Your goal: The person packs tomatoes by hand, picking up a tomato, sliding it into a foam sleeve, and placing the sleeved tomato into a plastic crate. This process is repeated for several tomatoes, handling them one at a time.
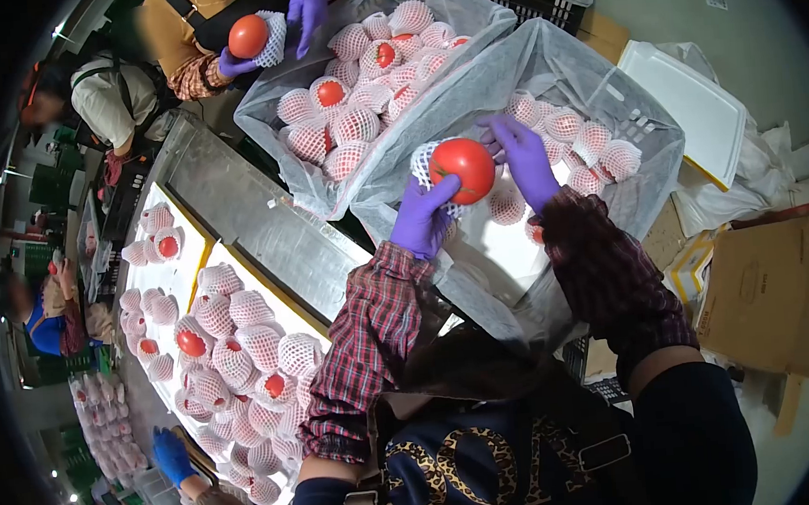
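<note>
My left hand (418,221), in a purple glove, grips a red tomato (470,175), its thumb pressed on the tomato's face near the green stem. A white foam net (423,165) sits behind the tomato's left side, partly hidden by it. Just right of the tomato, my right hand (524,162) is raised, also gloved in purple, its fingers loosely bent and apart with nothing visible in them. Both hands are over a lined crate (641,208) that holds several netted tomatoes (564,125) along its far side.
Beyond my left hand stands a second lined crate (264,122) full of netted tomatoes. More netted tomatoes (234,363) lie on the table at left. Across from me, a person's purple-gloved hand (310,13) is near another tomato (248,37). A cardboard box (771,292) stands at right.
</note>
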Action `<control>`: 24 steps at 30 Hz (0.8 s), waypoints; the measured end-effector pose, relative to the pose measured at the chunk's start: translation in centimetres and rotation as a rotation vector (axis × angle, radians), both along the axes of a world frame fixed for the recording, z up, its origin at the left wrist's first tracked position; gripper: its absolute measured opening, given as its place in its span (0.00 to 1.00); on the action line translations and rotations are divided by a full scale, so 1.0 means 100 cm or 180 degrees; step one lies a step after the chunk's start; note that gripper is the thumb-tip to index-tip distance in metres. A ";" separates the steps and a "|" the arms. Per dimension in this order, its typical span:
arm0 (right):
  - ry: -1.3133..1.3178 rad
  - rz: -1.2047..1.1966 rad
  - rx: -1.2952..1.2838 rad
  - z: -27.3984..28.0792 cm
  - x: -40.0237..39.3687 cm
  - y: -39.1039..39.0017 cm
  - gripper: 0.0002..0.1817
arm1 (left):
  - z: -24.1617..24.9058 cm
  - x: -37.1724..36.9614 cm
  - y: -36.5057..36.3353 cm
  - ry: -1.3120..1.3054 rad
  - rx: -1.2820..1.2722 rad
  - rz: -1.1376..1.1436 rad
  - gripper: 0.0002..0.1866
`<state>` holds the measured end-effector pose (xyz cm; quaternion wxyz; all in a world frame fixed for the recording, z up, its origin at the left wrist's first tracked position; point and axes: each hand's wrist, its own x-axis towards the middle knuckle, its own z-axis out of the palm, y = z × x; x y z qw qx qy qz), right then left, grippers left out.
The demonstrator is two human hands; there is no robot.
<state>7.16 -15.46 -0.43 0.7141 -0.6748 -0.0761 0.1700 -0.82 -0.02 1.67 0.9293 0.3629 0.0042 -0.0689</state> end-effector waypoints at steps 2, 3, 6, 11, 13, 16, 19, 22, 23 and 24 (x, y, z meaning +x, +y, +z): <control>0.1487 0.0427 0.0176 0.008 -0.008 -0.001 0.19 | -0.003 -0.005 0.005 0.0402 -0.0579 -0.0242 0.28; 0.1756 0.0564 0.0487 -0.005 -0.013 0.003 0.17 | -0.010 -0.005 0.010 0.0639 -0.0895 -0.0389 0.28; 0.1918 0.1229 0.1598 -0.020 -0.017 0.012 0.18 | -0.003 -0.008 0.018 0.0775 -0.1427 -0.0636 0.28; -0.0243 -0.0306 -0.0336 0.020 -0.018 -0.003 0.16 | -0.007 0.005 0.004 0.0375 0.0015 -0.0262 0.30; -0.1686 -0.0256 -0.0842 0.033 -0.031 0.008 0.14 | -0.022 0.006 -0.004 0.0393 0.1392 0.0435 0.31; -0.2840 0.0136 -0.0662 0.019 -0.034 0.015 0.12 | -0.046 0.009 -0.002 0.0485 0.1296 0.1008 0.30; -0.1154 0.0038 -0.0378 0.000 -0.019 0.018 0.14 | -0.002 -0.003 0.029 0.0011 0.1034 0.1417 0.29; -0.1132 0.1248 -0.2463 -0.070 0.003 -0.016 0.27 | 0.011 -0.014 0.100 0.0056 0.0267 0.1584 0.25; -0.1090 0.1683 -0.3057 -0.095 0.006 -0.025 0.32 | 0.014 -0.020 0.134 -0.0029 0.0118 0.1824 0.25; -0.1028 0.1868 -0.3539 -0.108 0.001 -0.031 0.38 | 0.018 -0.027 0.169 -0.0108 -0.0034 0.2048 0.25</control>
